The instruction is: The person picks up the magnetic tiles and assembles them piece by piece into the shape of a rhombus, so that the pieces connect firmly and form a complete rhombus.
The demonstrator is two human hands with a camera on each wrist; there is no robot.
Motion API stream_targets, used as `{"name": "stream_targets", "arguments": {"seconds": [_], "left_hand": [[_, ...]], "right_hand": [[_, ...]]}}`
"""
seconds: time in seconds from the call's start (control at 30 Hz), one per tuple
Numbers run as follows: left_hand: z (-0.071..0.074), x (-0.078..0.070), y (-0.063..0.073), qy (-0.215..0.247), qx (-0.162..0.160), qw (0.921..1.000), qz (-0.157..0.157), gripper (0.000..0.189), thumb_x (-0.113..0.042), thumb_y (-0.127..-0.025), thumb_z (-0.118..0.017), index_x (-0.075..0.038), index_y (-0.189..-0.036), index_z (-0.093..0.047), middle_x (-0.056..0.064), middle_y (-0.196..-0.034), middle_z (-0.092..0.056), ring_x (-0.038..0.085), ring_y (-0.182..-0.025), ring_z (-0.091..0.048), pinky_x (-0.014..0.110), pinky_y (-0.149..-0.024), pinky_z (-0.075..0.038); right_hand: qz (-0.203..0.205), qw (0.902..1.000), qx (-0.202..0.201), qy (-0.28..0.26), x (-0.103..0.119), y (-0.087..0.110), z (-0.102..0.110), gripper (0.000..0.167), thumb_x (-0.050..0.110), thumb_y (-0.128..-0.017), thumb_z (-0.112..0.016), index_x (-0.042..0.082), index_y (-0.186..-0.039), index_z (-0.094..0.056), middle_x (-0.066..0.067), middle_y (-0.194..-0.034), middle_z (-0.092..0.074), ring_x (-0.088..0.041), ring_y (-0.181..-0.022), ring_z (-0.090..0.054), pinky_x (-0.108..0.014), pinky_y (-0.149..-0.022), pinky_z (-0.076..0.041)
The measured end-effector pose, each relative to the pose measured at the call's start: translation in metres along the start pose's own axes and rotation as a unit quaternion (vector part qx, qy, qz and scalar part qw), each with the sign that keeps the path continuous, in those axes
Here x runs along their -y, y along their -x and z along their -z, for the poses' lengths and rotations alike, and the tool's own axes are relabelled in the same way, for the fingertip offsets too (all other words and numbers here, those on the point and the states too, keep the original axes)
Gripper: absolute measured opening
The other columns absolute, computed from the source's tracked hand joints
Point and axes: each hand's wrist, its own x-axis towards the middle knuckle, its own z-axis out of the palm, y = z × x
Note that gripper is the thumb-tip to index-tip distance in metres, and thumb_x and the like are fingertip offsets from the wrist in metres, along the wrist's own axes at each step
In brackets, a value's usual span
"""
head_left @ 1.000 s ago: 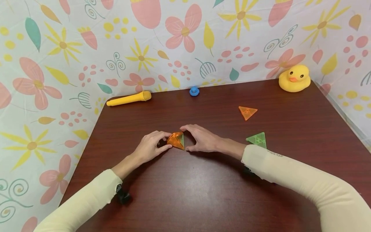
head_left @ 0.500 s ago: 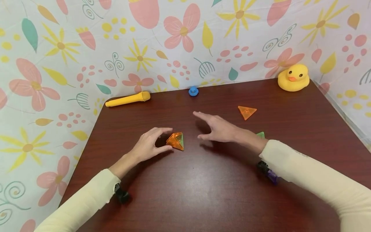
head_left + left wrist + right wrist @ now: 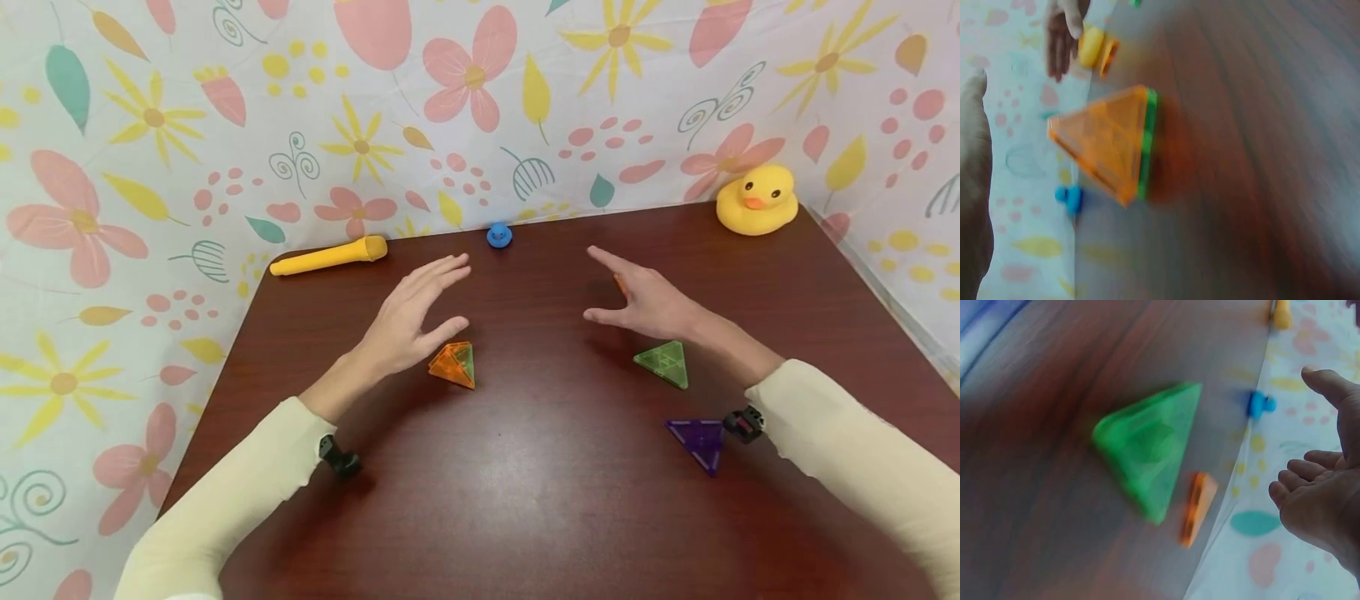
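A small pyramid of translucent orange and green triangle tiles (image 3: 453,365) stands on the dark wooden table, left of the middle. Just above and behind it hovers my left hand (image 3: 405,321), fingers extended, holding nothing. My right hand (image 3: 660,304) is raised on the right side with its thumb and fingers spread, also free of any object. Below that hand lies a flat green triangle tile (image 3: 664,363). An orange triangle tile (image 3: 1198,509) is mostly hidden behind the right hand in the head view. Near the right wrist lies a purple triangle tile (image 3: 699,442).
Along the back edge are a yellow toy microphone (image 3: 330,255), a small blue duck (image 3: 499,235) and a large yellow rubber duck (image 3: 757,200). A flower-printed cloth (image 3: 480,150) hangs directly behind the table and along its sides.
My left hand has let go of the pyramid and risen away from it. My right hand has moved off to the right, and its fingers have spread, uncovering the green and purple tiles.
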Motion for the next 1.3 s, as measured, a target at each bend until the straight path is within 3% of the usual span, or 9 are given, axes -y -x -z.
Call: {"name": "stream_targets", "arguments": {"seconds": [0.07, 0.13, 0.2, 0.3, 0.47, 0.67, 0.83, 1.17, 1.3], "left_hand": [[-0.008, -0.006, -0.013, -0.001, -0.005, 0.9998, -0.018, 0.067, -0.032, -0.100, -0.075, -0.009, -0.158, -0.050, 0.007, -0.165, -0.046, 0.026, -0.155, -0.036, 0.046, -0.125, -0.027], [-0.018, -0.015, -0.024, -0.004, -0.004, 0.9995, -0.031, 0.067, -0.032, -0.100, -0.076, -0.008, -0.157, -0.051, 0.008, -0.164, -0.047, 0.023, -0.155, -0.036, 0.045, -0.125, -0.028], [-0.029, -0.024, -0.035, -0.008, 0.004, 0.9992, -0.040, 0.067, -0.033, -0.100, -0.075, -0.008, -0.157, -0.051, 0.007, -0.163, -0.048, 0.021, -0.154, -0.037, 0.043, -0.124, -0.030], [-0.047, -0.038, -0.049, -0.020, 0.032, 0.9984, -0.042, 0.065, -0.035, -0.102, -0.073, -0.010, -0.157, -0.050, 0.005, -0.164, -0.046, 0.020, -0.153, -0.038, 0.040, -0.123, -0.031], [-0.079, -0.060, -0.064, -0.044, 0.107, 0.9926, -0.035, 0.065, -0.036, -0.104, -0.069, -0.011, -0.160, -0.047, 0.004, -0.168, -0.040, 0.022, -0.154, -0.037, 0.035, -0.124, -0.028], [-0.117, -0.086, -0.073, -0.086, 0.214, 0.9716, -0.053, 0.069, -0.042, -0.108, -0.061, -0.010, -0.165, -0.039, 0.005, -0.171, -0.034, 0.021, -0.156, -0.031, 0.032, -0.126, -0.022], [-0.142, -0.105, -0.076, -0.114, 0.288, 0.9484, -0.070, 0.073, -0.048, -0.110, -0.055, -0.013, -0.169, -0.030, 0.004, -0.174, -0.028, 0.022, -0.158, -0.028, 0.032, -0.126, -0.022], [-0.181, -0.141, -0.077, -0.183, 0.308, 0.9239, -0.135, 0.069, -0.050, -0.111, -0.047, -0.015, -0.169, -0.031, 0.002, -0.173, -0.029, 0.019, -0.157, -0.027, 0.032, -0.122, -0.029], [-0.190, -0.153, -0.077, -0.211, 0.306, 0.9179, -0.140, 0.067, -0.050, -0.112, -0.042, -0.015, -0.169, -0.030, 0.002, -0.174, -0.028, 0.018, -0.158, -0.025, 0.032, -0.124, -0.026]], "right_hand": [[-0.015, 0.9999, -0.003, -0.002, -0.008, 0.004, 0.004, 0.096, 0.028, -0.095, -0.085, 0.006, -0.168, -0.027, -0.027, -0.155, -0.049, -0.037, -0.079, -0.057, -0.052, -0.089, -0.050], [-0.034, 0.9994, -0.004, -0.004, -0.015, 0.007, 0.009, 0.096, 0.030, -0.095, -0.084, 0.009, -0.169, -0.026, -0.027, -0.157, -0.047, -0.036, -0.077, -0.055, -0.053, -0.088, -0.051], [-0.051, 0.9987, -0.004, -0.006, -0.021, 0.010, 0.013, 0.095, 0.030, -0.096, -0.083, 0.010, -0.169, -0.025, -0.024, -0.169, -0.031, -0.039, -0.096, -0.058, -0.058, -0.098, -0.051], [-0.073, 0.9973, -0.003, -0.005, -0.031, 0.012, 0.019, 0.094, 0.032, -0.097, -0.082, 0.009, -0.169, -0.026, -0.027, -0.167, -0.033, -0.043, -0.114, -0.056, -0.061, -0.100, -0.052], [-0.080, 0.9968, -0.002, -0.003, -0.046, 0.013, 0.024, 0.088, 0.026, -0.096, -0.083, 0.000, -0.164, -0.033, -0.032, -0.159, -0.041, -0.047, -0.119, -0.057, -0.063, -0.100, -0.051], [-0.080, 0.9968, 0.000, -0.001, -0.064, 0.011, 0.027, 0.075, 0.014, -0.096, -0.082, -0.004, -0.157, -0.043, -0.031, -0.157, -0.046, -0.048, -0.136, -0.049, -0.067, -0.114, -0.037], [-0.065, 0.9978, -0.002, -0.013, -0.076, 0.011, 0.023, 0.071, 0.014, -0.096, -0.082, -0.008, -0.153, -0.047, -0.033, -0.149, -0.053, -0.049, -0.135, -0.052, -0.065, -0.112, -0.040], [-0.035, 0.9992, -0.020, -0.002, -0.089, 0.005, 0.017, 0.063, 0.005, -0.092, -0.085, -0.008, -0.146, -0.056, -0.031, -0.144, -0.059, -0.047, -0.133, -0.056, -0.063, -0.110, -0.042], [-0.034, 0.9993, -0.013, -0.008, -0.088, 0.004, 0.017, 0.059, 0.001, -0.092, -0.083, -0.005, -0.145, -0.059, -0.030, -0.144, -0.060, -0.045, -0.132, -0.056, -0.062, -0.111, -0.042]]}}
